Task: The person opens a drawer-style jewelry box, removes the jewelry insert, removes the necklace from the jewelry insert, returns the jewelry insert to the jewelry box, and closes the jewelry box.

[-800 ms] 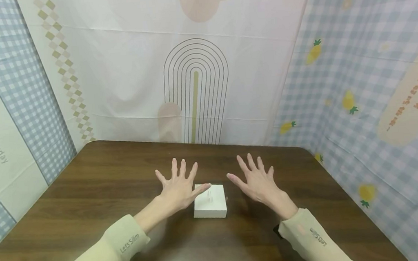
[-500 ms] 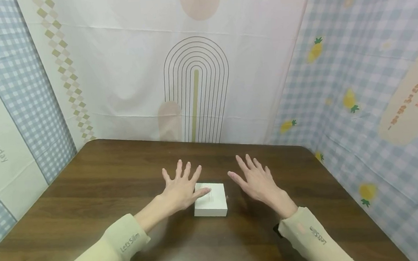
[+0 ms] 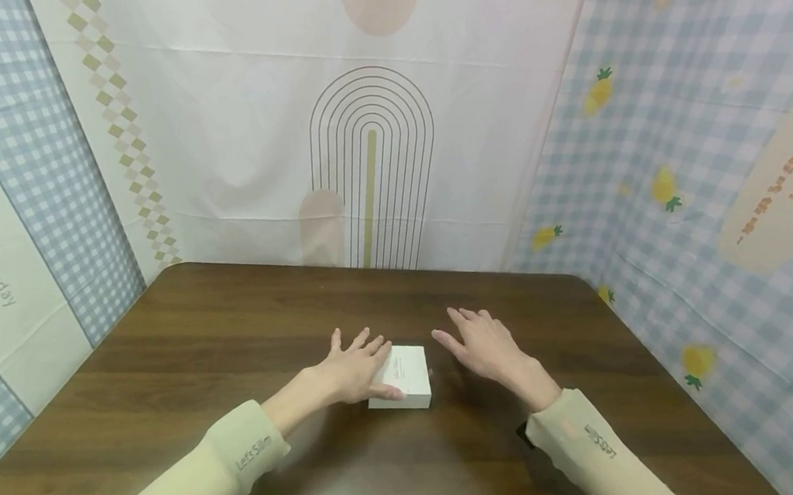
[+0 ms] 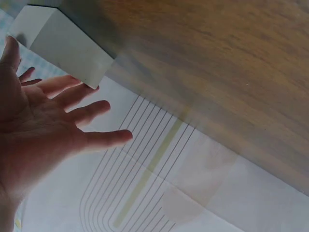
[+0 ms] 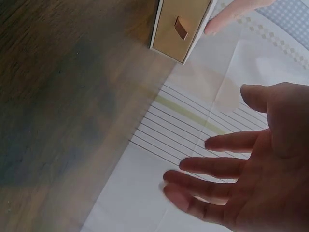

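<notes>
A small white box (image 3: 406, 372) with faint print on its lid lies on the table; the right wrist view shows a tan drawer front (image 5: 176, 29) with a brown pull tab (image 5: 180, 29) at its end. My left hand (image 3: 351, 375) is over the left side of the box, fingers spread, with the thumb along the near edge and the index fingertip by the far left corner. In the left wrist view, the fingers overlap the edge of the box (image 4: 72, 46). Right of the box, my right hand (image 3: 490, 345) hovers apart from it, palm down, fingers loosely extended, holding nothing.
The brown wooden table (image 3: 235, 322) reaches back to a white curtain (image 3: 241, 135) with an arch print. Blue checked cloth (image 3: 665, 102) with pineapples hangs on the right, and another checked cloth (image 3: 22, 114) on the left.
My left hand has turned and come in over the box, its thumb moving to the near edge and its fingers drawing closer together. The right hand's fingers have lowered and bent slightly. The box stays put.
</notes>
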A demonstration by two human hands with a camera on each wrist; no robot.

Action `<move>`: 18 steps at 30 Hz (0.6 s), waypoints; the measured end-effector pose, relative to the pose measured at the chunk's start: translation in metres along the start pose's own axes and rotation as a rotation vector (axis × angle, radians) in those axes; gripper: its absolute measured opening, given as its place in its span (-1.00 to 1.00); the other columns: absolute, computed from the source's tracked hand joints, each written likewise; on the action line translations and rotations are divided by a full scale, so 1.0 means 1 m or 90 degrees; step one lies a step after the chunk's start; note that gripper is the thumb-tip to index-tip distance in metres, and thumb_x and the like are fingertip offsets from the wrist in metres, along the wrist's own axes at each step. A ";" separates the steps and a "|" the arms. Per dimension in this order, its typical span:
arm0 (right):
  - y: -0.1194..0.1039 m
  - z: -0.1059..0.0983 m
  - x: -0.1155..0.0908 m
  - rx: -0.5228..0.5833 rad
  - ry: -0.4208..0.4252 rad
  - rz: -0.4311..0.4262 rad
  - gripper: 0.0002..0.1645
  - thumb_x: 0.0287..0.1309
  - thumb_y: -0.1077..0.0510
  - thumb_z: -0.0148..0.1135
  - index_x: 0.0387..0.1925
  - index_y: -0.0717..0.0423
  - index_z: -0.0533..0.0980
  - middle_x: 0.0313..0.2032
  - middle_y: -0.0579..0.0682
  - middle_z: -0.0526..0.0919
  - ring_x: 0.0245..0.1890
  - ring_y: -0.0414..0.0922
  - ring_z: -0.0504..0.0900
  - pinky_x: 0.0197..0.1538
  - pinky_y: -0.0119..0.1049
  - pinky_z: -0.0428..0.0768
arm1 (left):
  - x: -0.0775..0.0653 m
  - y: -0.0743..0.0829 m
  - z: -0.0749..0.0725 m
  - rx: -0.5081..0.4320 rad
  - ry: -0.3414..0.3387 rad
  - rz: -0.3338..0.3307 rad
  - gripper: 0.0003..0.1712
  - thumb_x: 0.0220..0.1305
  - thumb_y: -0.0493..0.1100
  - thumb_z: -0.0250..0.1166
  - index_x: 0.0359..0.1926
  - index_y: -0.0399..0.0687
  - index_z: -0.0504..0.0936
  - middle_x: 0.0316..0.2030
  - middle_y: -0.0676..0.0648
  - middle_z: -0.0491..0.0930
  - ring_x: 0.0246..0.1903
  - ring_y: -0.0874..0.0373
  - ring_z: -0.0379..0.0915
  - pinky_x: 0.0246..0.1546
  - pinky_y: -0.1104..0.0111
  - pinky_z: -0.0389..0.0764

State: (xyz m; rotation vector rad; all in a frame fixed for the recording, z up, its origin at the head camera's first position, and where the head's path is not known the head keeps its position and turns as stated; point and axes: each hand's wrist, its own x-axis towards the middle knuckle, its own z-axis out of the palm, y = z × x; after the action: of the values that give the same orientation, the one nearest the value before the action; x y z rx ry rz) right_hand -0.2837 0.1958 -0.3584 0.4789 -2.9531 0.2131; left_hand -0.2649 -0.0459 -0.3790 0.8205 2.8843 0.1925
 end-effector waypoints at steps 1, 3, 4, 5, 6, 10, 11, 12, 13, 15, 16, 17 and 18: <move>0.000 0.001 0.000 -0.004 0.004 -0.005 -0.20 0.34 -0.30 -0.05 0.31 0.23 0.35 0.24 0.27 0.47 0.19 0.25 0.45 0.18 0.16 0.45 | 0.000 0.000 0.000 -0.007 0.000 0.003 0.07 0.15 0.48 0.09 0.47 -0.09 0.12 0.47 -0.15 0.12 0.50 -0.14 -0.14 0.34 -0.35 -0.17; -0.001 0.002 0.001 -0.009 0.008 -0.016 -0.28 0.33 -0.23 0.03 0.21 0.27 0.44 0.13 0.26 0.56 0.10 0.20 0.50 0.11 0.09 0.51 | 0.001 0.000 0.001 -0.030 0.000 0.004 0.08 0.14 0.45 0.14 0.46 -0.12 0.12 0.47 -0.17 0.12 0.49 -0.14 -0.08 0.34 -0.34 -0.13; -0.002 0.003 0.001 -0.011 0.008 -0.020 -0.33 0.33 -0.20 0.06 0.16 0.28 0.48 0.08 0.24 0.59 0.05 0.18 0.51 0.06 0.06 0.54 | 0.001 0.000 0.001 -0.042 0.000 0.003 0.08 0.14 0.44 0.16 0.46 -0.13 0.13 0.46 -0.18 0.12 0.48 -0.15 -0.04 0.35 -0.33 -0.10; -0.003 0.004 0.000 -0.010 0.007 -0.024 -0.37 0.32 -0.16 0.10 0.12 0.29 0.51 0.03 0.23 0.61 0.00 0.15 0.53 0.00 0.03 0.57 | 0.002 0.000 0.001 -0.055 0.000 0.000 0.08 0.13 0.43 0.18 0.46 -0.13 0.13 0.46 -0.19 0.12 0.47 -0.15 0.00 0.35 -0.32 -0.06; -0.004 0.005 0.001 -0.006 0.008 -0.028 -0.43 0.31 -0.12 0.13 0.06 0.29 0.55 -0.03 0.22 0.63 -0.05 0.12 0.55 -0.06 0.00 0.59 | 0.002 0.000 0.002 -0.065 0.000 -0.003 0.07 0.13 0.41 0.20 0.46 -0.13 0.13 0.46 -0.19 0.12 0.46 -0.16 0.03 0.34 -0.30 -0.03; -0.007 0.009 0.001 0.027 -0.016 -0.040 -0.64 0.27 0.00 0.21 -0.16 0.23 0.64 -0.26 0.09 0.65 -0.33 -0.07 0.58 -0.31 -0.19 0.57 | 0.003 0.000 0.003 -0.091 0.002 -0.009 0.07 0.12 0.38 0.25 0.45 -0.16 0.15 0.45 -0.22 0.13 0.41 -0.19 0.13 0.33 -0.27 0.08; -0.008 0.010 0.002 0.040 -0.025 -0.043 -0.69 0.26 0.04 0.22 -0.22 0.22 0.65 -0.33 0.04 0.65 -0.41 -0.12 0.56 -0.37 -0.24 0.54 | 0.003 0.000 0.003 -0.091 0.003 -0.009 0.07 0.11 0.38 0.25 0.44 -0.16 0.16 0.45 -0.22 0.14 0.41 -0.19 0.14 0.32 -0.26 0.09; -0.008 0.011 0.002 0.052 -0.037 -0.045 -0.74 0.25 0.05 0.23 -0.29 0.19 0.66 -0.41 0.00 0.63 -0.48 -0.16 0.51 -0.43 -0.28 0.49 | 0.003 0.000 0.003 -0.090 0.003 -0.009 0.06 0.11 0.38 0.25 0.44 -0.16 0.16 0.45 -0.23 0.15 0.41 -0.19 0.14 0.32 -0.26 0.10; -0.009 0.013 0.003 0.064 -0.051 -0.046 -0.77 0.25 0.07 0.23 -0.35 0.16 0.66 -0.48 -0.05 0.60 -0.54 -0.19 0.47 -0.47 -0.32 0.45 | 0.003 0.001 0.003 -0.091 0.004 -0.010 0.06 0.11 0.38 0.26 0.44 -0.16 0.17 0.45 -0.23 0.15 0.41 -0.20 0.14 0.32 -0.26 0.11; -0.010 0.015 0.003 0.090 -0.079 -0.050 -0.79 0.25 0.10 0.23 -0.41 0.13 0.64 -0.58 -0.10 0.54 -0.63 -0.23 0.38 -0.52 -0.37 0.37 | 0.003 0.001 0.002 -0.092 0.002 -0.012 0.07 0.11 0.38 0.25 0.44 -0.16 0.17 0.45 -0.23 0.15 0.41 -0.20 0.12 0.32 -0.25 0.10; -0.010 0.016 0.004 0.103 -0.094 -0.053 -0.78 0.26 0.11 0.22 -0.43 0.14 0.63 -0.63 -0.11 0.50 -0.66 -0.24 0.35 -0.54 -0.39 0.34 | 0.003 0.001 0.003 -0.093 0.002 -0.013 0.07 0.11 0.38 0.25 0.45 -0.16 0.16 0.45 -0.23 0.14 0.42 -0.20 0.11 0.33 -0.25 0.10; -0.010 0.016 0.004 0.113 -0.106 -0.055 -0.78 0.26 0.12 0.21 -0.46 0.13 0.62 -0.66 -0.12 0.45 -0.68 -0.24 0.32 -0.56 -0.40 0.31 | 0.003 0.001 0.002 -0.094 0.003 -0.014 0.07 0.11 0.38 0.25 0.45 -0.15 0.16 0.45 -0.23 0.13 0.42 -0.20 0.11 0.33 -0.25 0.10; -0.010 0.017 0.004 0.125 -0.121 -0.057 -0.76 0.27 0.12 0.20 -0.48 0.14 0.61 -0.69 -0.13 0.42 -0.70 -0.25 0.29 -0.57 -0.41 0.29 | 0.004 0.001 0.002 -0.095 0.003 -0.015 0.07 0.11 0.38 0.25 0.45 -0.15 0.15 0.45 -0.23 0.13 0.42 -0.20 0.10 0.33 -0.25 0.11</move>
State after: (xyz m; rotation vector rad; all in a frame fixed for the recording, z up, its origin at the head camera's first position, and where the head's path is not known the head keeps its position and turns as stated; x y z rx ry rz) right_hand -0.2861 0.1828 -0.3734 0.6921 -3.1005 0.4748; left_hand -0.2672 -0.0433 -0.3817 0.7600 2.8402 0.4021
